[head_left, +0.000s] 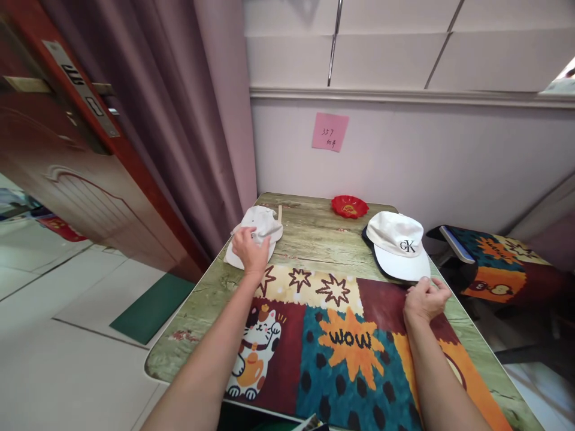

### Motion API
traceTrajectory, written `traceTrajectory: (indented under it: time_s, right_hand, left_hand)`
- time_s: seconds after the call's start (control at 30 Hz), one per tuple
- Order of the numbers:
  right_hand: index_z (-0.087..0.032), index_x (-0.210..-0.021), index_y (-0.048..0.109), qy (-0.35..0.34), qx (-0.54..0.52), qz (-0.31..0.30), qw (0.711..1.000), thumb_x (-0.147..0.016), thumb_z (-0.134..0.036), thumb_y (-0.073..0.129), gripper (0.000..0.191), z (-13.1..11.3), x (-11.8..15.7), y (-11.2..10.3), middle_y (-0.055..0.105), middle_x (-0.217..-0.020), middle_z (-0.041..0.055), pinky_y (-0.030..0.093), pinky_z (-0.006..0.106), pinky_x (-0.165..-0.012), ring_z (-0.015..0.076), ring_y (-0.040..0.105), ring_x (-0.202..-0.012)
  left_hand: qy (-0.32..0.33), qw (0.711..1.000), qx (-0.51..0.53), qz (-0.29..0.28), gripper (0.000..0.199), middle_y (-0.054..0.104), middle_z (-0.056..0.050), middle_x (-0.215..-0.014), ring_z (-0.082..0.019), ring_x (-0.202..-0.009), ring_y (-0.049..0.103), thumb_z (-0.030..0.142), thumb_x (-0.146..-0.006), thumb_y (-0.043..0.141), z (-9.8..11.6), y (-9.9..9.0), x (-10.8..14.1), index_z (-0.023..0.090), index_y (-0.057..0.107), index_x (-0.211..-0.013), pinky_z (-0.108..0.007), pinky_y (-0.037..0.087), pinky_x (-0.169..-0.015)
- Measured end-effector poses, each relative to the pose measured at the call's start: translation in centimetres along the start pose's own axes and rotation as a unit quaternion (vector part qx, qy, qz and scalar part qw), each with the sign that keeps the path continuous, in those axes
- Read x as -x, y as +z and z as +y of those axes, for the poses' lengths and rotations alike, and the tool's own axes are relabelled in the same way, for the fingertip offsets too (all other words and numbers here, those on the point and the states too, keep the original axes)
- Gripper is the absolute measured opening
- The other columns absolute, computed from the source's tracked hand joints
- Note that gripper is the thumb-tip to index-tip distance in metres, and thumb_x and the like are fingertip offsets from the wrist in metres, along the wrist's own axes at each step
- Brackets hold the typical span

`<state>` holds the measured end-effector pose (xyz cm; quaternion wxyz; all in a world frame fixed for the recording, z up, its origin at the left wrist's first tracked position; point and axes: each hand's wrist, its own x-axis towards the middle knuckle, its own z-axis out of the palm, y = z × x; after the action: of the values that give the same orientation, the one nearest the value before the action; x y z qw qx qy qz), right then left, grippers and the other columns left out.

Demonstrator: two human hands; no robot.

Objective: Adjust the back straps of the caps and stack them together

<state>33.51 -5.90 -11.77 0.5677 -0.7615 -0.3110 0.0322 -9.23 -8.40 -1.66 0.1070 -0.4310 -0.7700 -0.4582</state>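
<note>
Both forearms reach away from the near edge of the counter (179, 353) over a patterned mat (344, 359), the left one crossing the lucky-cat print and the right one hiding part of the orange patch. The right grip (426, 299) is low, its fingers curled in at the brim edge of a white cap with black letters (398, 236) — whether they pinch it I cannot tell. That cap lies just beyond the grip, crown up, on top of a dark cap (369, 236) that shows only along its left and front edges. The left grip (252, 248) reaches a little farther, palm down, thumb and fingers apart on a plain white cap (265, 224) and covering part of its crown; a pale strap sticks up at its far side. To the right of the right grip, beside the counter, is a stool (498, 257) with a similar printed cover. Beyond and between both grips sits a red scalloped dish (350, 206) near the wall — and above it, a pink note (330, 131). A mauve curtain (202, 108) hangs beyond the left grip, with a wooden door (90, 179) to its left.
</note>
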Motion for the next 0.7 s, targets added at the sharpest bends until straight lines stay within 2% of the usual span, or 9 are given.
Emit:
traceTrajectory:
  time_s: [0.07,0.17,0.27,0.3,0.37,0.43,0.53,0.6,0.7]
  right_hand:
    - [-0.016,-0.121,0.050,-0.013,0.004,-0.006,1.000,-0.087,-0.040,0.048,0.042,-0.3,0.2,-0.1,0.057,-0.054,-0.0014,0.049,0.043,-0.086,0.0310,0.069,-0.079]
    - [-0.017,-0.114,0.055,-0.037,0.013,-0.011,0.999,-0.086,-0.040,0.048,0.037,-0.8,0.4,-0.3,0.066,-0.069,0.0038,0.048,0.042,-0.088,0.0304,0.069,-0.084]
    - [-0.019,-0.086,0.060,-0.051,0.023,-0.013,0.998,-0.084,-0.039,0.049,0.023,-1.3,0.6,-0.5,0.071,-0.097,0.0118,0.046,0.042,-0.092,0.0303,0.068,-0.090]
    - [-0.020,-0.080,0.059,-0.050,0.023,-0.015,0.998,-0.084,-0.039,0.049,0.022,-1.6,0.6,-0.6,0.070,-0.100,0.0128,0.045,0.041,-0.093,0.0305,0.068,-0.091]
    - [-0.019,-0.084,0.060,-0.047,0.016,-0.018,0.999,-0.084,-0.037,0.050,0.022,-1.9,0.7,-0.6,0.071,-0.095,0.0127,0.045,0.041,-0.091,0.0303,0.068,-0.090]
    - [-0.016,-0.101,0.061,-0.048,0.007,-0.022,0.999,-0.084,-0.036,0.050,0.029,-2.3,0.8,-0.5,0.071,-0.083,0.0102,0.046,0.041,-0.087,0.0299,0.068,-0.086]
    - [-0.012,-0.119,0.056,-0.062,0.005,-0.024,0.998,-0.084,-0.036,0.052,0.043,-2.5,0.8,-0.3,0.070,-0.074,0.0072,0.047,0.040,-0.083,0.0294,0.068,-0.081]
    - [-0.012,-0.122,0.055,-0.074,0.006,-0.024,0.997,-0.084,-0.035,0.053,0.046,-2.4,0.7,-0.2,0.071,-0.074,0.0070,0.048,0.038,-0.081,0.0284,0.068,-0.080]
    - [-0.011,-0.124,0.055,-0.094,0.005,-0.031,0.995,-0.085,-0.036,0.052,0.046,-2.5,0.9,-0.5,0.072,-0.078,0.0079,0.048,0.037,-0.079,0.0262,0.068,-0.076]
  left_hand:
    - [-0.043,0.998,-0.038,0.007,0.037,0.053,-0.014,-0.131,-0.036,-0.125,0.044,0.040,-0.078,0.071,-1.1,0.1,-2.4,0.022,0.060,-0.108,-0.049,0.034,-0.103]
    - [-0.070,0.995,-0.061,-0.032,0.031,0.055,-0.015,-0.129,-0.036,-0.125,0.043,0.043,-0.082,0.065,-2.2,0.8,-4.4,0.021,0.063,-0.105,-0.050,0.033,-0.102]
    - [-0.071,0.992,-0.073,-0.077,0.016,0.060,-0.015,-0.122,-0.037,-0.120,0.047,0.034,-0.080,0.066,-2.6,1.7,-5.7,0.020,0.066,-0.087,-0.052,0.034,-0.099]
    - [-0.071,0.991,-0.075,-0.085,0.010,0.062,-0.015,-0.118,-0.038,-0.118,0.049,0.030,-0.079,0.065,-2.6,1.8,-6.1,0.020,0.065,-0.080,-0.053,0.034,-0.098]
    - [-0.070,0.991,-0.076,-0.090,0.008,0.065,-0.015,-0.110,-0.037,-0.114,0.052,0.023,-0.077,0.063,-2.1,1.6,-6.9,0.019,0.061,-0.070,-0.052,0.035,-0.097]
    - [-0.050,0.993,-0.068,-0.083,0.010,0.066,-0.013,-0.109,-0.034,-0.113,0.053,0.020,-0.078,0.059,-1.3,1.0,-7.6,0.020,0.058,-0.068,-0.050,0.036,-0.097]
    - [0.020,0.997,-0.027,-0.065,0.011,0.067,-0.008,-0.114,-0.029,-0.115,0.055,0.018,-0.079,0.058,0.8,-0.4,-8.5,0.020,0.056,-0.068,-0.046,0.037,-0.099]
    - [0.066,0.996,0.016,-0.057,0.013,0.068,-0.006,-0.115,-0.027,-0.114,0.057,0.018,-0.078,0.059,2.6,-1.5,-8.8,0.020,0.055,-0.066,-0.044,0.037,-0.101]
    - [0.098,0.988,0.106,-0.049,0.013,0.069,-0.006,-0.109,-0.022,-0.105,0.061,0.019,-0.077,0.061,5.8,-2.9,-8.8,0.020,0.056,-0.065,-0.038,0.043,-0.098]
